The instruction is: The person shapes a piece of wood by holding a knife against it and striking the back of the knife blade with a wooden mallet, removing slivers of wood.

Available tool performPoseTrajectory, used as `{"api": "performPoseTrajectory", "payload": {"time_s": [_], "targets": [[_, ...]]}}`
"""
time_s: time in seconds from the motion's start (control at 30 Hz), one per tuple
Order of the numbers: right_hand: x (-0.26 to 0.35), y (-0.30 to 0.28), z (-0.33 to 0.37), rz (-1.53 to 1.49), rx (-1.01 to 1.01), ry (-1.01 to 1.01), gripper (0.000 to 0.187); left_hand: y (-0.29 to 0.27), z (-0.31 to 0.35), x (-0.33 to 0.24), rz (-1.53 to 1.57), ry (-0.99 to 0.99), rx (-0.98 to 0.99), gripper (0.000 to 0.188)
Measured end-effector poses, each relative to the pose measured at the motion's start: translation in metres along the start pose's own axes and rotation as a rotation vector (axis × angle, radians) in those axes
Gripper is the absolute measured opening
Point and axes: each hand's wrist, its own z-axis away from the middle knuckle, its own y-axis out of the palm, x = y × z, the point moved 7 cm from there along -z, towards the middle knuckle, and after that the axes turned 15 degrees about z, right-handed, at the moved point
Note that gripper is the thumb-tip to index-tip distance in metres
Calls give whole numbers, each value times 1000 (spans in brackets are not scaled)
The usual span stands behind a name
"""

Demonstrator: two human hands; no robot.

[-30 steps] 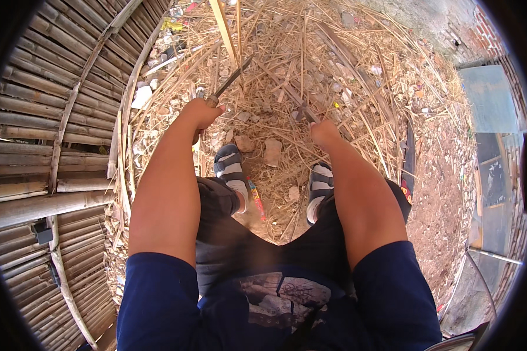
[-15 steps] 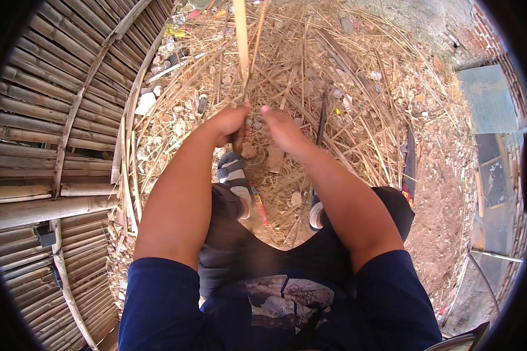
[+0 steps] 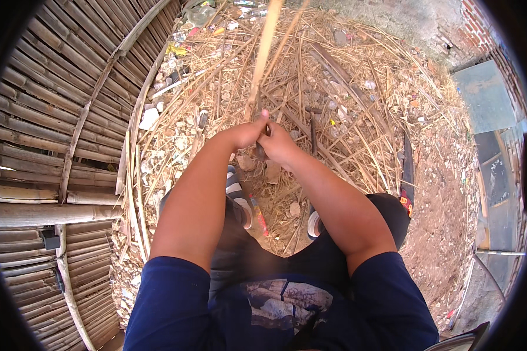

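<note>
Beyond a printed red wrapper (image 3: 259,216), the left hand (image 3: 247,134) is clamping a knife handle (image 3: 260,152) and the right hand (image 3: 279,144), earlier apart, is touching the left, its grip unclear.

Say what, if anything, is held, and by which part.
The left grip holds a brown tool handle above its lower end; whether the right grip holds anything cannot be told.

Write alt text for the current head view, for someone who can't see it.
A person's left hand and right hand meet at a brown handle, a long pale strip extending beyond them. Straw-like litter covers much of the ground; a bamboo wall stands at left.
</note>
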Motion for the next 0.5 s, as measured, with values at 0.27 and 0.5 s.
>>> {"api": "performPoseTrajectory", "payload": {"time_s": [0.27, 0.5], "targets": [[5, -43, 14, 460, -242, -7, 65, -116, 70, -57, -163, 254, -1015, 105], [47, -62, 48, 704, -223, -32, 50, -102, 164, -114, 203, 1407, -985, 91]]}}
